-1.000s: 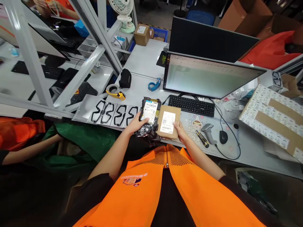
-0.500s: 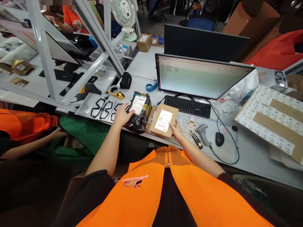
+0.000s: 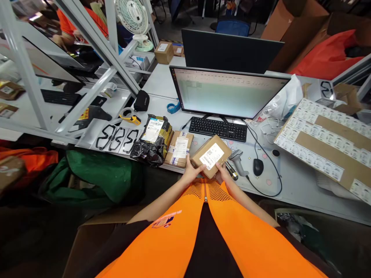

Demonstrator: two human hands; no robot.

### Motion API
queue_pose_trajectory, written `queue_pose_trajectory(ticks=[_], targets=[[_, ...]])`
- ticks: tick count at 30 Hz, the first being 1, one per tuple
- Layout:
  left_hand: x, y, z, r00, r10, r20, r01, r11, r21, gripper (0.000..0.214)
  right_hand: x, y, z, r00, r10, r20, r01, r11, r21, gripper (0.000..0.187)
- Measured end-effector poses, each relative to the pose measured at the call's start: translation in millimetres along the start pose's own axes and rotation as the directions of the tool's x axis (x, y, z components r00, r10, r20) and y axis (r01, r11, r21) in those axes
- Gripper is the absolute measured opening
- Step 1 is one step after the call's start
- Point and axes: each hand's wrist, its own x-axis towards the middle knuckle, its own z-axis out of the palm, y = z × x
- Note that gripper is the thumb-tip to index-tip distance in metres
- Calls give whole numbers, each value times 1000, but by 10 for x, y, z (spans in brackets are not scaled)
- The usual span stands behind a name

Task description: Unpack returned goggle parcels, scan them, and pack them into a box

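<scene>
A brown cardboard box (image 3: 211,155) with a white printed label is held at the front edge of the grey-white desk (image 3: 303,187), turned askew, label side up. It is gripped by both hands: its left-hand corner is clasped by the left hand (image 3: 190,172), with the thumb laid over the face, and its near right side is clasped by the right hand (image 3: 222,173). The hands are kept close but apart, clamped on the box; whether its underside is supported by the desk cannot be told.

From the box, a flat brown parcel bound with printed tape (image 3: 179,148) is seen at nine o'clock, and just beyond it a package wrapped in black plastic and yellow tape (image 3: 152,136) is placed. At twelve o'clock a black keyboard (image 3: 218,129) is set below a lit black-framed monitor (image 3: 226,92). A grey handheld scanner (image 3: 239,163) and, farther off, a black mouse (image 3: 258,166) are found at three o'clock; a black-and-yellow cutter (image 3: 232,171) is partly hidden at four. A yellow tape dispenser (image 3: 133,119) is located at ten o'clock.
</scene>
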Motion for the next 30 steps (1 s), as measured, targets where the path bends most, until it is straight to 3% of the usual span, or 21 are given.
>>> queue_pose_trajectory(ticks=[3, 8, 10, 12, 14, 16, 19, 22, 24, 27, 30], targets=[[186, 54, -2, 992, 18, -123, -14, 999, 33, 120, 120, 39, -3, 996, 86, -12, -86, 996, -23, 89], [273, 135, -210, 956, 161, -246, -76, 944, 321, 93, 249, 89, -172, 987, 158, -15, -157, 960, -231, 58], [249, 181, -293, 945, 219, -243, -98, 898, 430, 90, 266, 35, -319, 994, 73, -87, -99, 933, -347, 56], [224, 232, -345, 948, 241, -208, -109, 859, 500, 90, 273, -80, -508, 975, -93, -203, -13, 885, -466, 60], [214, 279, -364, 954, 242, -176, -111, 833, 542, 89, 274, -239, -712, 906, -277, -321, 30, 797, -604, 60], [222, 315, -363, 958, 241, -153, -114, 814, 570, 88, 270, -403, -900, 823, -408, -396, -6, 690, -724, 58], [251, 361, -362, 956, 262, -132, -133, 787, 603, 86, 273, -589, -1103, 761, -478, -438, -95, 587, -804, 58], [271, 409, -365, 929, 329, -167, -148, 747, 649, 88, 321, -669, -1214, 770, -463, -439, -170, 515, -840, 63], [263, 431, -338, 907, 359, -218, -125, 727, 675, 89, 381, -673, -1260, 806, -424, -412, -219, 434, -874, 68], [220, 425, -205, 879, 390, -273, -84, 692, 717, 91, 490, -646, -1309, 868, -358, -345, -220, 346, -912, 78], [167, 382, -19, 848, 442, -293, -72, 643, 762, 89, 586, -622, -1336, 894, -325, -308, -208, 309, -928, 85]])
